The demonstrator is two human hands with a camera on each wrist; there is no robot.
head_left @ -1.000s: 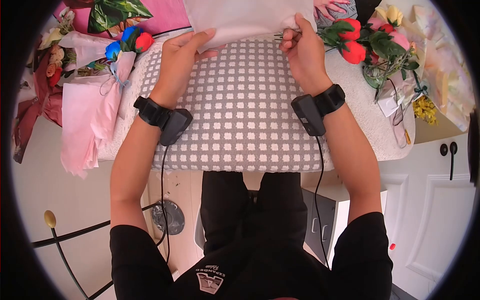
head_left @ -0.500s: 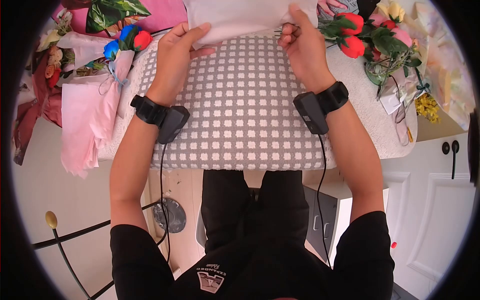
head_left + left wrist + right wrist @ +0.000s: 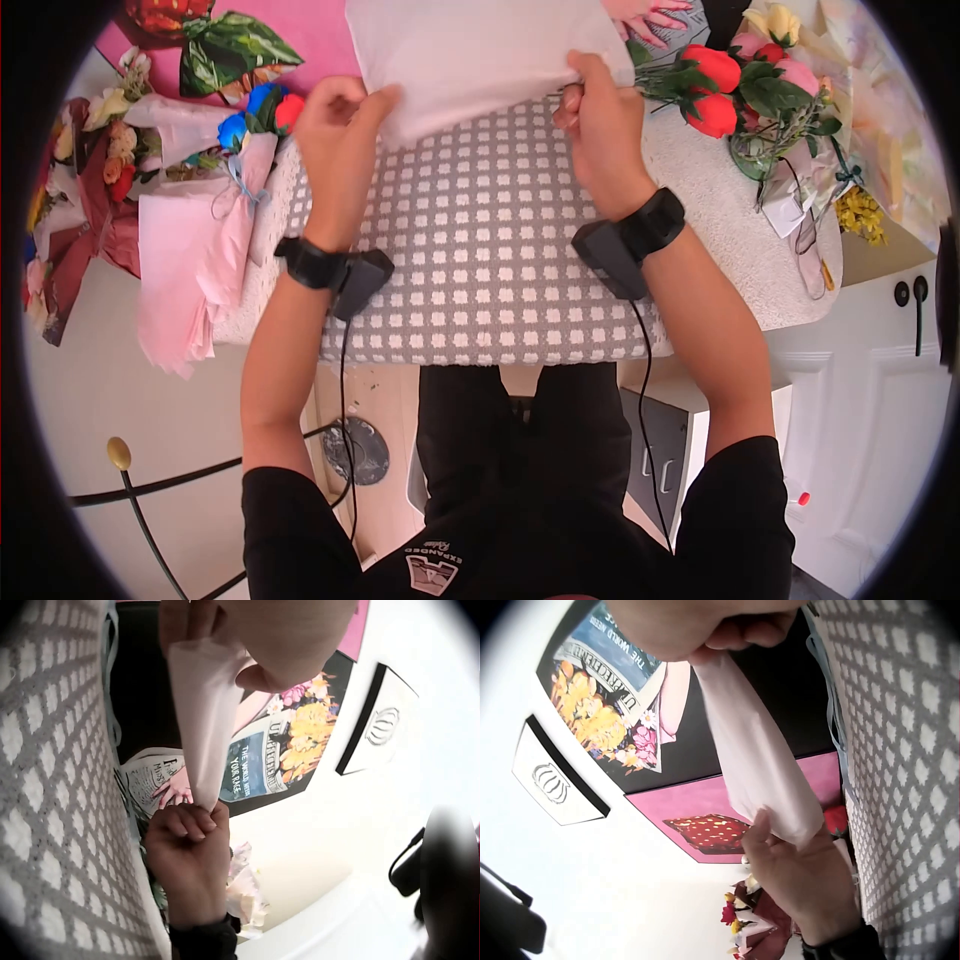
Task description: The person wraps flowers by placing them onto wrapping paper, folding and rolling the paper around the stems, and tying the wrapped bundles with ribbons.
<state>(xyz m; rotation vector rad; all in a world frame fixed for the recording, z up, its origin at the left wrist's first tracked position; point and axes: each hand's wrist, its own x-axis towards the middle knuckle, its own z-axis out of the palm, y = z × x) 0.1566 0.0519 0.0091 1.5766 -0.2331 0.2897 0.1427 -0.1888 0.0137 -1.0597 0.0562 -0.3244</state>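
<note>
A pale pink, thin wrapping sheet (image 3: 490,65) is stretched between both hands above the checked cloth. My left hand (image 3: 338,150) pinches its near left corner with the thumb on top and fingers curled below. On the other side, my right hand (image 3: 608,145) grips the near right corner, thumb over bent fingers. The left wrist view shows the sheet (image 3: 206,724) nearly edge-on, its end gathered in the right fist (image 3: 191,847). From the right wrist, the left thumb lies flat against the sheet (image 3: 761,757).
Under the hands lies a grey-and-white checked cloth (image 3: 470,260). Red artificial roses (image 3: 715,90) and other flowers lie to the right. Wrapped bouquets and folded pink paper (image 3: 190,260) sit on the left. Wall pictures (image 3: 705,825) stand behind.
The sheet has come lower in the head view, showing more of itself, its near edge now slanting. The left fingers have curled in further under the corner. The head view has shifted slightly.
</note>
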